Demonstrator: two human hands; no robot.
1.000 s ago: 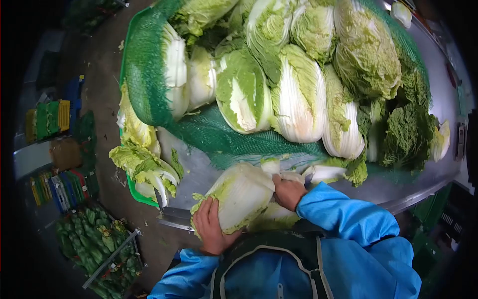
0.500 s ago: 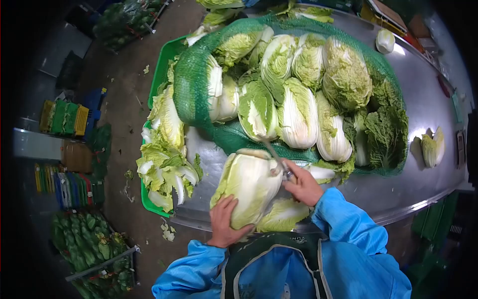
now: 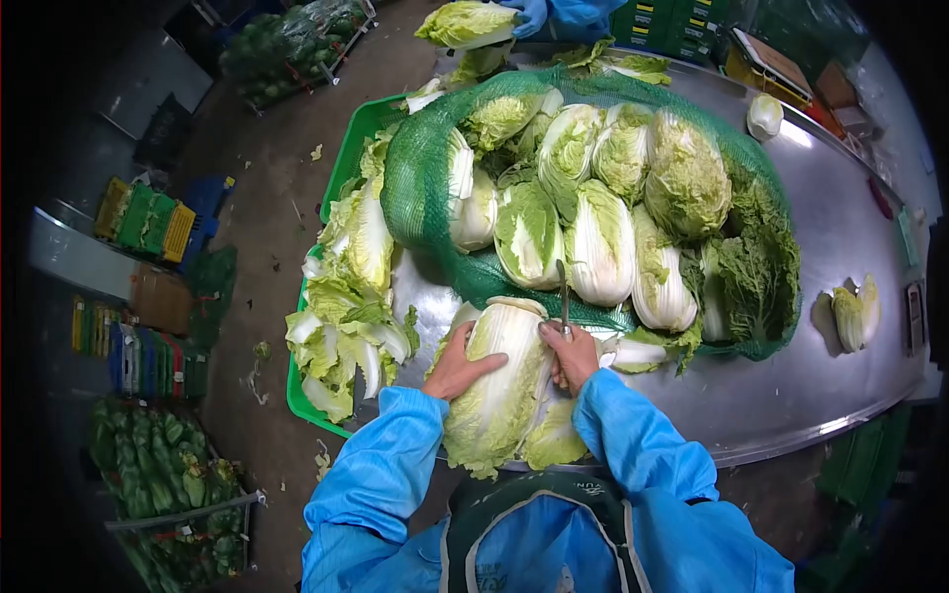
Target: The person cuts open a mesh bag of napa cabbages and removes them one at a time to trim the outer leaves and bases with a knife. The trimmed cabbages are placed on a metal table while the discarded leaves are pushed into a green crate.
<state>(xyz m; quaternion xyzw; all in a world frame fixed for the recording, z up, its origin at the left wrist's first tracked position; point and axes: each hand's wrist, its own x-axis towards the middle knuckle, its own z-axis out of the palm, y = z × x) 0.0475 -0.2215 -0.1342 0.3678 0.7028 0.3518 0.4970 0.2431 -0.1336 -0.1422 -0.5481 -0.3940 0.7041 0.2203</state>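
Note:
A napa cabbage (image 3: 509, 371) lies in front of me, its cut base pointing away and its leafy top toward my apron. My left hand (image 3: 463, 368) grips its left side, thumb across the pale ribs. In my right hand (image 3: 573, 358) is a knife (image 3: 564, 296), its blade pointing away beside the cabbage's base; the fingers wrap its handle, and the thumb is near the cabbage's right edge. A loose leaf (image 3: 556, 435) lies under the cabbage's right side. Just beyond is a green mesh bag (image 3: 420, 203) filled with several napa cabbages (image 3: 601, 247).
A green crate (image 3: 341, 168) with trimmed leaves (image 3: 366, 296) stands left of the steel table (image 3: 761, 395). Small cabbages (image 3: 856, 314) sit on the right. At the far side, another person's blue-gloved hand (image 3: 529, 15) holds a cabbage (image 3: 465, 25).
The cabbage has turned straighter, base away from me. My left hand has moved up along its side. The knife has swung from slanting left to pointing away. The other person's cabbage shows more fully.

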